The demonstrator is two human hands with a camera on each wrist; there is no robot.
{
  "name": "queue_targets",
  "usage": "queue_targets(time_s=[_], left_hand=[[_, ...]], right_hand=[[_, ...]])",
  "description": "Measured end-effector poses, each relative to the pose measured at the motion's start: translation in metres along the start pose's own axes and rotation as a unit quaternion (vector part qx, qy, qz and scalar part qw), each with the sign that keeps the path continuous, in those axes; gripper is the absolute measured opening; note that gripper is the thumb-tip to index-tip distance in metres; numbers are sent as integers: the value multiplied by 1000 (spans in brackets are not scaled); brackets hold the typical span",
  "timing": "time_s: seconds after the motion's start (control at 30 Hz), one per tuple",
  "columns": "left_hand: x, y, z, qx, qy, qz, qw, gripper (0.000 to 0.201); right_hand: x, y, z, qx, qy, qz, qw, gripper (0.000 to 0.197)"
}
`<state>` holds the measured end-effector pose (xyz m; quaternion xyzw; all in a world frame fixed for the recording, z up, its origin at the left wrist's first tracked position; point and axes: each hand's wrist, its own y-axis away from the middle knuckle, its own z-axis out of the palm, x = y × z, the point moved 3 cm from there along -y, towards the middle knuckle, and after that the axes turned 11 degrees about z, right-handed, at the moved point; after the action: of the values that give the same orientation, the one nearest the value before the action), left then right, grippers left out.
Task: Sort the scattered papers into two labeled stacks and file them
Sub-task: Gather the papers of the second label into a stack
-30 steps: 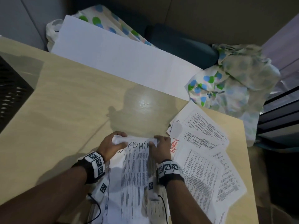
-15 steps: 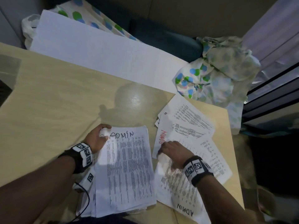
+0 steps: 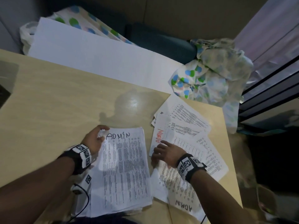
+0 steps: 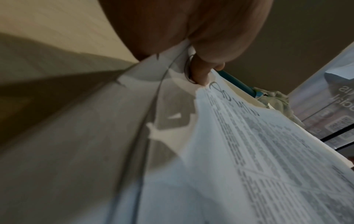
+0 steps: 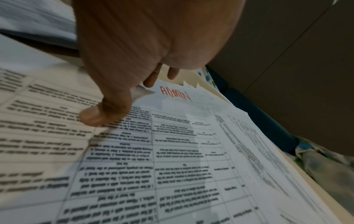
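Note:
A thick stack of printed sheets (image 3: 124, 172) with ADMIN written in black on top lies at the near middle of the wooden table (image 3: 56, 102). My left hand (image 3: 102, 132) grips its top-left corner; in the left wrist view a ringed finger (image 4: 199, 72) presses that corner of the stack (image 4: 258, 151). To the right, loose sheets (image 3: 187, 120) lie fanned out, one marked ADMIN in red (image 3: 159, 135), another ADMIN in black (image 3: 183, 206). My right hand (image 3: 159, 147) rests on these sheets with straight fingers. Its thumb (image 5: 95, 116) presses a printed page (image 5: 172, 151) near the red ADMIN (image 5: 175, 94).
A large white board (image 3: 97, 59) leans beyond the table's far edge. A dotted cloth (image 3: 210, 75) is bunched at the far right corner. The table ends just right of the loose sheets. A thin cable (image 3: 85, 198) runs under my left wrist. A dark object (image 3: 4, 88) sits at the left edge.
My right hand has left the top edge of the ADMIN stack and moved right onto the loose sheets. My left hand has stayed at the stack's top-left corner.

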<state>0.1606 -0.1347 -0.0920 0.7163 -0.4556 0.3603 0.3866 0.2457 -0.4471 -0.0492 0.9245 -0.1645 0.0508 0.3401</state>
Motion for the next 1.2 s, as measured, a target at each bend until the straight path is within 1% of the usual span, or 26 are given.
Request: queue_targets(time_s=[0.07,0.13,0.2,0.23,0.3,0.33,0.37,0.43,0.53,0.57,0.6,0.67,0.7,0.73,0.77,0.8,0.9,0.93,0.97,1.03,1.07,1.13,1.2], left_hand=[[4,2,-2,-12,-28,9,999,41],[4,3,-4,-11,-43,14,999,39],[1,4,-6,-2,-49,10,999,38],[0,4,-6,1,-50,9,999,38],[-1,4,-8,16,-44,10,999,39],[-3,3,-10,23,-37,9,999,40],[-5,1,-12,29,-26,8,999,42],[-11,-3,-16,40,-10,1,999,47],[-17,-6,-20,33,6,-8,999,52],[-17,-6,-22,34,5,-7,999,52],[-16,-5,-24,40,1,-9,999,48],[-13,-2,-29,49,-9,-10,999,42],[-12,-2,-30,56,-12,-1,998,42],[-10,-1,-31,60,-3,6,998,43],[-8,-1,-30,60,8,15,998,42],[-8,0,-30,62,21,17,998,41],[-6,1,-30,66,69,28,995,41],[-5,1,-30,63,71,34,995,44],[-6,1,-31,64,65,29,995,45],[-4,-2,-33,71,63,15,995,43],[-1,-2,-35,81,80,15,993,39],[5,-2,-36,108,110,14,988,29],[8,-2,-37,117,116,10,986,19]], right_hand=[[-5,3,0,45,-7,-17,999,77],[-10,4,-2,73,-18,-23,997,62],[-10,4,-8,64,-49,-13,997,49],[-5,3,-12,50,-79,1,996,41],[14,0,-24,24,-108,44,993,25],[26,2,-34,34,-129,72,988,21],[40,6,-46,59,-169,109,978,19],[70,20,-70,112,-272,187,937,17],[108,47,-108,170,-378,300,859,12],[117,55,-118,205,-415,322,826,9],[124,60,-126,243,-458,341,784,10],[131,64,-134,321,-524,381,691,8],[131,62,-135,359,-543,401,645,7],[128,58,-134,384,-562,412,606,12],[122,51,-131,393,-583,414,578,16],[114,41,-126,385,-601,412,567,17],[76,-1,-92,284,-643,419,575,8],[62,-15,-79,248,-655,419,577,5],[48,-27,-68,215,-662,415,587,6],[23,-49,-49,156,-655,403,619,15],[13,-56,-43,134,-647,401,635,17],[-5,-66,-37,110,-633,388,661,18],[-15,-72,-37,87,-625,364,685,20]])
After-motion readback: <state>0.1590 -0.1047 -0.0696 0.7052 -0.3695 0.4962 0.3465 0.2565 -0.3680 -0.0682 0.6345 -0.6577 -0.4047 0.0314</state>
